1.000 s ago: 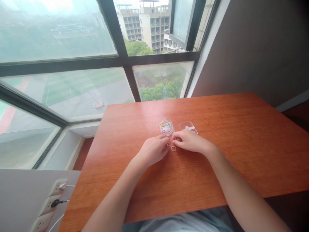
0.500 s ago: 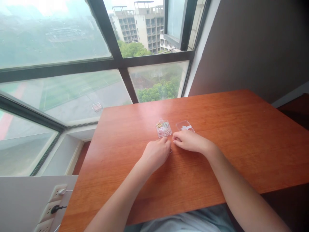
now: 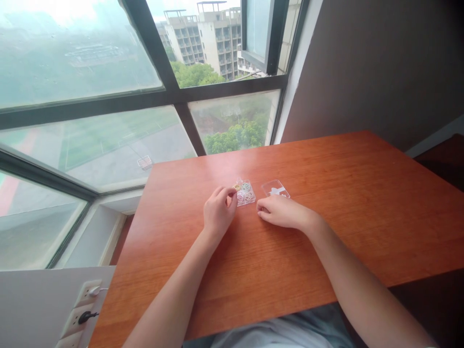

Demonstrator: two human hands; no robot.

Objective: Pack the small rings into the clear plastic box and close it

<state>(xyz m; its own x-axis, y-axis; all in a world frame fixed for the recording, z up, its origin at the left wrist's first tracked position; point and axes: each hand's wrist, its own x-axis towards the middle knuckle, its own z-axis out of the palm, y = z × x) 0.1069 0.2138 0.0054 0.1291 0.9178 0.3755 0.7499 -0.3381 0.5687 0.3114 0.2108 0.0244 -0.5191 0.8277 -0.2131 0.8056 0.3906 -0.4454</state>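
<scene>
A small clear plastic box [image 3: 253,200] with several compartments stands on the table, holding little coloured ring-shaped bands [image 3: 246,186] in yellow, green and pinkish or pale tones. My left hand [image 3: 220,208] is at the box's left side, thumb and forefinger pinched together over its edge. Whatever sits between those fingertips is too small to make out. Right of the box, my right hand [image 3: 279,210] rests on the table with its fingers curled closed; their inside is hidden. Just behind it lies a clear lid [image 3: 270,186] with a white bow-like mark, partly covered by the hand.
The brown wooden table [image 3: 344,193] reaches to the window frame [image 3: 181,96] at the back. Wall sockets [image 3: 78,314] with plugs and cords are low on the left. A grey wall [image 3: 380,63] rises at the right.
My left hand has moved up and left, from the table in front of the box to its left side. The small ring under it no longer shows on the table. My right hand has stayed put.
</scene>
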